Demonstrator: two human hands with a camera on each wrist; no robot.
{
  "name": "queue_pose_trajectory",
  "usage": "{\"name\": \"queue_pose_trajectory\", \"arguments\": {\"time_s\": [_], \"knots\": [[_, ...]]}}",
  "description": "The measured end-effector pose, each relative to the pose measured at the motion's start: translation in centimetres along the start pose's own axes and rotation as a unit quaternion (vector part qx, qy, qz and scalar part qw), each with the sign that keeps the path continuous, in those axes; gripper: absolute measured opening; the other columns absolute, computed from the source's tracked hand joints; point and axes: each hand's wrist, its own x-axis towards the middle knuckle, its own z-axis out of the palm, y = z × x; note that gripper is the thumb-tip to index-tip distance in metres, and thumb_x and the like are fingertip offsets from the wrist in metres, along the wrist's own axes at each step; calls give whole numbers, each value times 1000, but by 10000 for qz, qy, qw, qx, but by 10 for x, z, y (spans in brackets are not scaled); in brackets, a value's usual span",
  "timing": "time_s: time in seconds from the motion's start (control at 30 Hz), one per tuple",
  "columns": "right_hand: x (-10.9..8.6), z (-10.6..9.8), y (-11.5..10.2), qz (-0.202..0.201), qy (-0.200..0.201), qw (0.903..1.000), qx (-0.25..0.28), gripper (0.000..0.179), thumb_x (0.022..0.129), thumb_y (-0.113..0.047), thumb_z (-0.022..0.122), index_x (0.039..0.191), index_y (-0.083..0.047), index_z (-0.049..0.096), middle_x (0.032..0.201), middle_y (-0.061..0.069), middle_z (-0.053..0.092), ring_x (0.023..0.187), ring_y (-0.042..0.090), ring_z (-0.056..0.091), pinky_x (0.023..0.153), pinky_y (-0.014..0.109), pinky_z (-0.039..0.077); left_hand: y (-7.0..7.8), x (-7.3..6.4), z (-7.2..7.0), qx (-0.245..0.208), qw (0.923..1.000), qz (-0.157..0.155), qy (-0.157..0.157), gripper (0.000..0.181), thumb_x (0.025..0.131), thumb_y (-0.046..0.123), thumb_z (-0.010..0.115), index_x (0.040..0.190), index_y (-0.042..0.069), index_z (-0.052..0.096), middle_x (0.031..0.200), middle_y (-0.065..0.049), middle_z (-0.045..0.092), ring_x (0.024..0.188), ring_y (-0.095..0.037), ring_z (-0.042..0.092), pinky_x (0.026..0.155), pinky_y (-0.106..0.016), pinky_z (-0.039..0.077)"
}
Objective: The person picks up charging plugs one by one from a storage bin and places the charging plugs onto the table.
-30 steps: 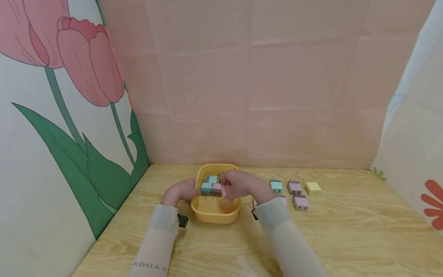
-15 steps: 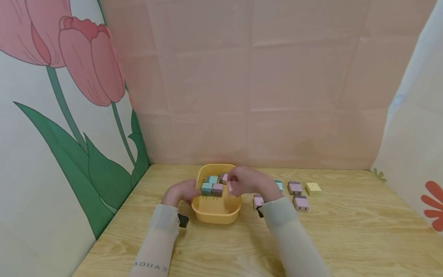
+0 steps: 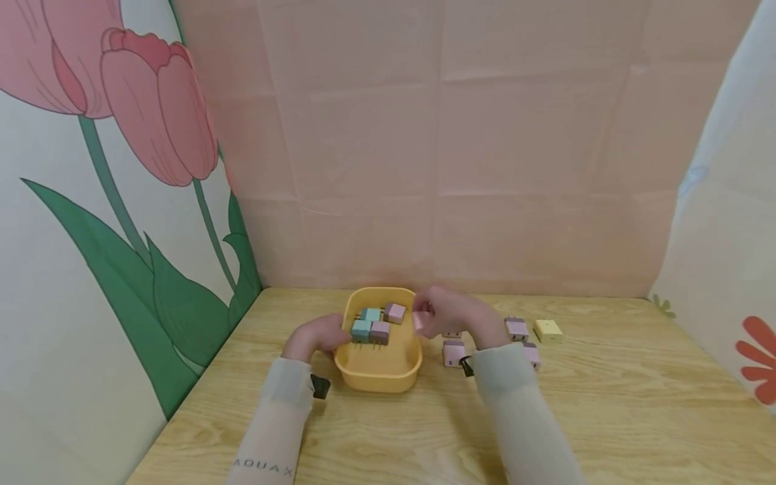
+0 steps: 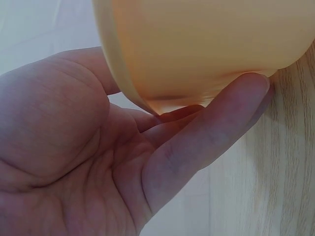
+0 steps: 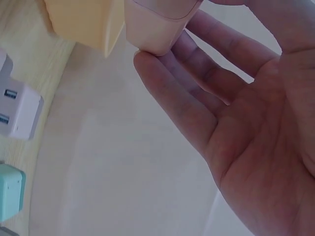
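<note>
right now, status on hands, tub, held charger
Left hand holds yellow tub; right hand pinches pink charger by tub's right rim; four chargers inside.

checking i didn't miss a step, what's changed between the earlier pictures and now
The right hand has moved rightward, from over the yellow tub to its right rim, holding a pink plug. That uncovers another plug near the tub's far right corner. The left hand stays at the tub's left side; the yellow plug on the table hasn't moved.
</note>
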Motion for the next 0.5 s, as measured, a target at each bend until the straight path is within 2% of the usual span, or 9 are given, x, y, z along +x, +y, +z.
{"name": "queue_pose_trajectory", "arguments": {"time_s": [0.23,0.4,0.5], "knots": [[-9,-10,10,203,18,9998,87,23,87,-5,83,108,-6,75,90,4,65,81,17,58,70,29,49,0,0,-2,25,10000,-27,-37,31,102,9,56,130,-4,61,110,-22,75,86,-30,79,72,-36,64],[-15,-15,20,301,85,9995,67,20,85,-3,81,103,-8,74,89,4,64,81,18,58,69,30,48,-2,1,-2,175,9998,-11,26,28,100,10,57,125,-2,62,108,-21,75,79,-23,74,71,-33,61],[-21,-16,26,438,59,9990,47,18,88,-3,80,104,-9,74,90,4,67,82,19,60,70,31,50,-2,0,-1,119,9999,26,18,27,99,9,57,123,-3,62,107,-22,75,78,-23,74,70,-33,61]]}}
